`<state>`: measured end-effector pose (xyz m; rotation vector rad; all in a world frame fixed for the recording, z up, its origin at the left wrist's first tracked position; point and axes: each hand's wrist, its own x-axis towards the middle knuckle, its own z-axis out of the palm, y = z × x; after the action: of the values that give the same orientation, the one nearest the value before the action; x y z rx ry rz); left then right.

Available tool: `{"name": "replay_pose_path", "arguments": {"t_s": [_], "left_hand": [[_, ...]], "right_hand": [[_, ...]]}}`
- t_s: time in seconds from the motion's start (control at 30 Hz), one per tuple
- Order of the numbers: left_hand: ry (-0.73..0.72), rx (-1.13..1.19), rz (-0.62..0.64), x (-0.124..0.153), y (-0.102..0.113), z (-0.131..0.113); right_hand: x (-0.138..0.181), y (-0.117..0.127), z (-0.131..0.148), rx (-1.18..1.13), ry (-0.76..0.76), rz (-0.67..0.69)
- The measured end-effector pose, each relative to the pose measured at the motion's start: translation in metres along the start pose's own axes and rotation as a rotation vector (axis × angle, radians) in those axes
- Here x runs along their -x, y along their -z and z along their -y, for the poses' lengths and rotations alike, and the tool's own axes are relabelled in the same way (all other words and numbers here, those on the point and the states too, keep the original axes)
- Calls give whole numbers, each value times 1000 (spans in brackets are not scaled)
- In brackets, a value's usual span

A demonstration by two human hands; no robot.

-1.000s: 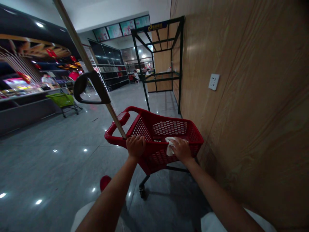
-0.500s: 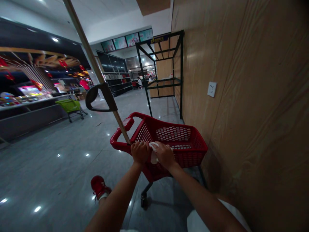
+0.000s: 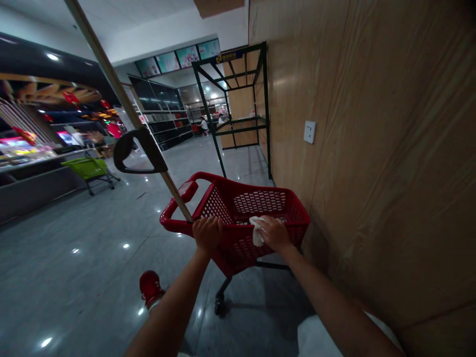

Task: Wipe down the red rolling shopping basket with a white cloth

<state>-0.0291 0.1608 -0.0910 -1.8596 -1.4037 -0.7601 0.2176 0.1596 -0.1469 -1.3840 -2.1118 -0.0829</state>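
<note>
A red plastic shopping cart (image 3: 260, 201) with perforated sides stands in front of me beside the wall. My left hand (image 3: 207, 234) is closed around its near rim, close to the handle end. Farther along the same rim, my right hand (image 3: 274, 233) presses a crumpled white cloth (image 3: 257, 237) against the edge; the cloth hangs partly down the outside. Next to my left hand, a long pole (image 3: 107, 72) slants up and left from the cart, with a dark loop-shaped handle (image 3: 140, 151) on it. No goods show inside the basket.
A wood-panelled wall (image 3: 357, 163) with a white socket (image 3: 309, 132) runs along the right. Beyond the cart stands a dark metal frame (image 3: 267, 109). A green cart (image 3: 87, 168) is by a counter at left. My red shoe (image 3: 150, 288) is on the shiny floor.
My right hand has slid right along the rim with the white cloth, away from my left hand. My left hand keeps its hold. The view has shifted slightly right.
</note>
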Motion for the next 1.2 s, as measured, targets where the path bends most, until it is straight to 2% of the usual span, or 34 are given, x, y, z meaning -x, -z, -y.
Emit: {"name": "replay_pose_path", "arguments": {"t_s": [0.17, 0.27, 0.33, 0.47, 0.67, 0.77, 0.87, 1.0, 1.1, 1.17, 1.2], "left_hand": [[13, 2, 2, -3, -1, -2], [16, -22, 4, -5, 0, -4], [45, -34, -4, -6, -1, -6], [103, -46, -15, -7, -3, -12], [105, -13, 23, -5, -4, -12], [50, -24, 51, -4, -2, -7], [-24, -9, 73, -1, -1, -2], [-16, 66, 43, 1, -5, 0], [16, 124, 15, 2, -10, -3], [47, 159, 0, 2, -13, -6], [65, 174, -6, 2, -14, -8]], "right_hand": [[20, 12, -53, 80, -101, -96], [22, 13, -63, 84, -173, -162], [20, 9, -57, 91, -188, -160], [6, -2, -14, 64, -100, -75], [-38, -18, 93, -64, -39, -5], [-48, -20, 111, -62, -28, 26], [-37, -14, 83, -17, -7, 61], [0, 5, 4, 132, -53, 91], [27, 22, -45, 222, -106, 47], [36, 27, -56, 262, -137, 17], [36, 27, -53, 275, -147, 14]]}}
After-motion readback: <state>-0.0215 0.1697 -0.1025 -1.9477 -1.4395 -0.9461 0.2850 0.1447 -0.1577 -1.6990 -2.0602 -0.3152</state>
